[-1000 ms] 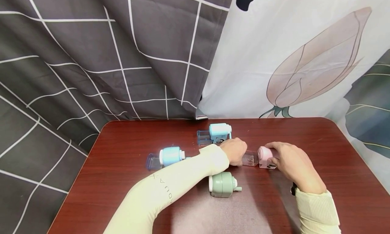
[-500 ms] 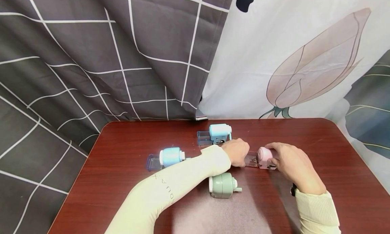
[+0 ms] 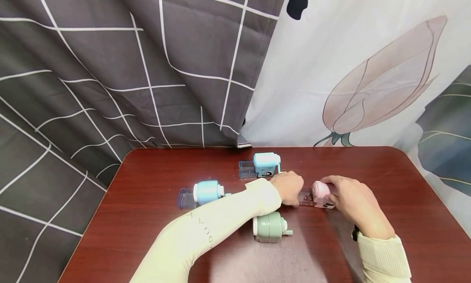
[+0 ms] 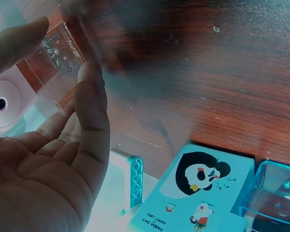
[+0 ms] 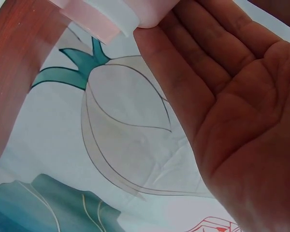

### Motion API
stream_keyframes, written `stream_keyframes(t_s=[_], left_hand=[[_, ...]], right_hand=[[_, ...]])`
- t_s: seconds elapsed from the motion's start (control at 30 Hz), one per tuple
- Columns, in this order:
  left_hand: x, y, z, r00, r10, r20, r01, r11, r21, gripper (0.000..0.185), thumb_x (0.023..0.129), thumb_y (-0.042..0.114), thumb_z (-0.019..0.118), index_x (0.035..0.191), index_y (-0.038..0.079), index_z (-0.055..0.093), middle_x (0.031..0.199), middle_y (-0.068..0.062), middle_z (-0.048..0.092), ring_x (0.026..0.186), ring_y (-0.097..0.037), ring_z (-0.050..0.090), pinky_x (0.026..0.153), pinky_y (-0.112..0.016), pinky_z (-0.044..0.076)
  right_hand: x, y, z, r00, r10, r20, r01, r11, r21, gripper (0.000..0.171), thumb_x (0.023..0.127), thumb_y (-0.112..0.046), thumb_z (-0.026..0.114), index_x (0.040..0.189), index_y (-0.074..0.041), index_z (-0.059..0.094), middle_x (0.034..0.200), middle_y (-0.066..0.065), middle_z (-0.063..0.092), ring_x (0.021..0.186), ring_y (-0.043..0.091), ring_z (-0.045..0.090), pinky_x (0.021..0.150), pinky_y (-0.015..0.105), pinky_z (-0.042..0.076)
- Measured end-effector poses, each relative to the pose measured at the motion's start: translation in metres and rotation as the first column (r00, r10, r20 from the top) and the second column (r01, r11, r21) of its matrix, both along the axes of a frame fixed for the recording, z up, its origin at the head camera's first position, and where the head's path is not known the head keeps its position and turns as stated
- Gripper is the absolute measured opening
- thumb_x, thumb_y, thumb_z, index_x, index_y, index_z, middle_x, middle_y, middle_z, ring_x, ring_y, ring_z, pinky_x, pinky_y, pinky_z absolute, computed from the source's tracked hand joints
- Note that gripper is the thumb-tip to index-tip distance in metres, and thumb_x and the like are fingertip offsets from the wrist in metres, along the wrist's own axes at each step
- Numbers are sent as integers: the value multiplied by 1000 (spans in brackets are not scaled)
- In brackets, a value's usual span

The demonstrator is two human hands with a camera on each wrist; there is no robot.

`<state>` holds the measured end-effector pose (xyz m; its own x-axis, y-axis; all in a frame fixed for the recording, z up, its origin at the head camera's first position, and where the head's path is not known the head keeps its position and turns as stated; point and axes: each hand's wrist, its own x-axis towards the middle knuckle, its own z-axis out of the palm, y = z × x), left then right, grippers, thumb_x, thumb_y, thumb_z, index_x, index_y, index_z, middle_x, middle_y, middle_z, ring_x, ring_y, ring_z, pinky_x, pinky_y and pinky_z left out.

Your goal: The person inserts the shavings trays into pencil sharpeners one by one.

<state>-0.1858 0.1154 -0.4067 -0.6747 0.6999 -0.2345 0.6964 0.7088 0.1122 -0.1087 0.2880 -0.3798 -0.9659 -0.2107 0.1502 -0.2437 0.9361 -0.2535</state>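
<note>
Drawer (image 3: 304, 196) now sits nearer pink sharpener (image 3: 321, 192) than before.

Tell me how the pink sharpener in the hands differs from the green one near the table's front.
The pink pencil sharpener is held between the left hand and right hand; the green pencil sharpener lies untouched. The pink one's clear drawer sticks out sideways; the green one shows no drawer. Both are small sharpeners on the table.

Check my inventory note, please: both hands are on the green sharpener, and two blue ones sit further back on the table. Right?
Not quite. The hands are on the pink sharpener, as the head view shows; the green sharpener lies untouched nearer the person. Two blue sharpeners do sit further back on the table.
</note>
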Motion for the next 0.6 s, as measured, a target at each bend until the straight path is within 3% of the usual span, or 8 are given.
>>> stream_keyframes(t_s=[0.6], left_hand=[[1, 7, -1, 999, 31, 27, -32, 999, 29, 26, 78, 32, 85, 70, 21, 62, 69, 10, 58, 69, -8, 57, 62, -26, 48]], right_hand=[[0, 0, 0, 1000, 9, -18, -9, 1000, 4, 31, 76, -2, 80, 106, -5, 73, 97, 16, 72, 77, 35, 67, 66, 54, 50]])
